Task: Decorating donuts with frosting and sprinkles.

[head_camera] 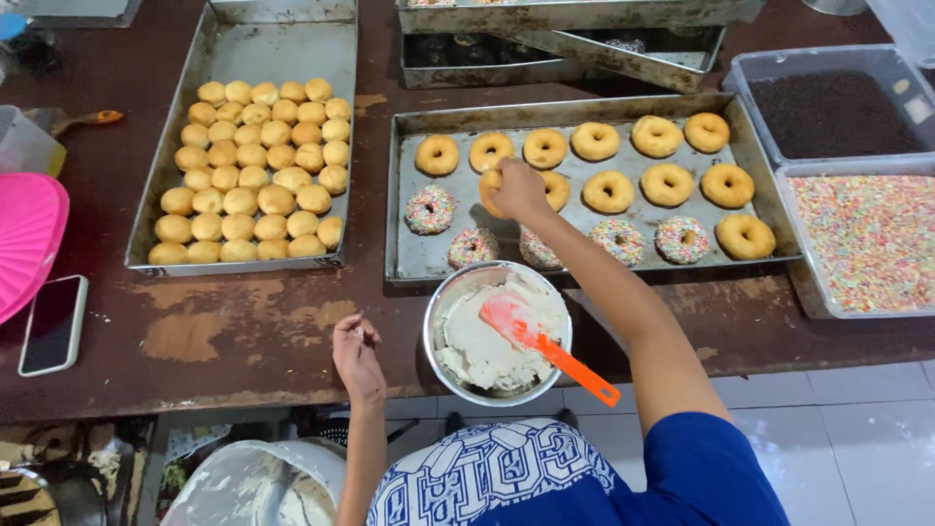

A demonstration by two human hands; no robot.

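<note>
My right hand (518, 188) reaches over a metal tray (409, 255) of ring doughnuts and grips a plain doughnut (492, 184) in the middle row. Plain doughnuts (667, 184) fill the back rows; several sprinkle-coated doughnuts (430, 208) lie along the front. My left hand (357, 356) rests at the table's front edge, fingers loosely curled, holding nothing. Between my hands stands a metal bowl (443, 297) of white cream with an orange spatula (545, 346) lying in it.
A second tray (243, 44) at the left holds several round buns (255, 175). Bins of coloured sprinkles (862, 239) and dark sprinkles (828, 112) stand at the right. A phone (54, 324) and a pink lid (24, 239) lie at the far left. Stacked trays (575, 39) sit behind.
</note>
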